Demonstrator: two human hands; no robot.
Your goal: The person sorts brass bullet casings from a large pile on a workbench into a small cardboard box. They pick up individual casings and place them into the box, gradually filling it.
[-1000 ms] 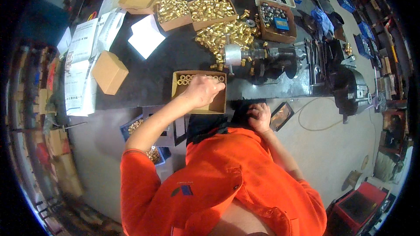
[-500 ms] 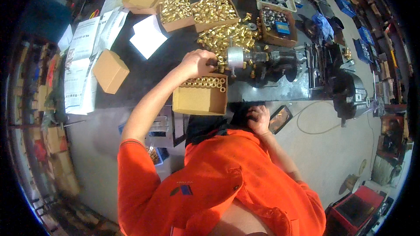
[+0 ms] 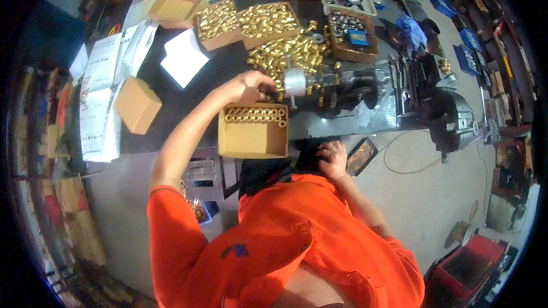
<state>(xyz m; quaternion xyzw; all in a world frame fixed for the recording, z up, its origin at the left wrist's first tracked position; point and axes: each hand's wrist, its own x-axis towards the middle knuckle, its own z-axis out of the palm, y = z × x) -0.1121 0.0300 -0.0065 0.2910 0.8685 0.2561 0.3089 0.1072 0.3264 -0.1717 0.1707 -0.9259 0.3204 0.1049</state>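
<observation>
My left hand [image 3: 251,86] reaches over the bench, just beyond the far rim of an open cardboard box [image 3: 254,141]. Its fingers are curled downward at the near left edge of a loose pile of brass fittings [image 3: 291,51]; whatever lies between the fingertips is hidden. Inside the box, brass nuts [image 3: 255,115] stand in neat rows along the far side. Right of my left hand is a silver metal cylinder [image 3: 295,82] with a thin bar through it, joined to a dark shaft-like machine. My right hand [image 3: 332,158] rests on my dark trousers, fingers bent in, with nothing visible in it.
Two cardboard boxes of brass fittings [image 3: 268,21] stand behind the pile. An empty carton [image 3: 178,8], white paper [image 3: 184,60], a closed carton [image 3: 138,105] and newspaper [image 3: 103,91] lie leftward. A box of metal parts [image 3: 354,51] and a vise [image 3: 454,122] are at right.
The whole view has shifted a little, so the bench things appear further left and lower. My left hand stays between box and pile, its fingers dipping slightly lower. My right hand stays on my lap.
</observation>
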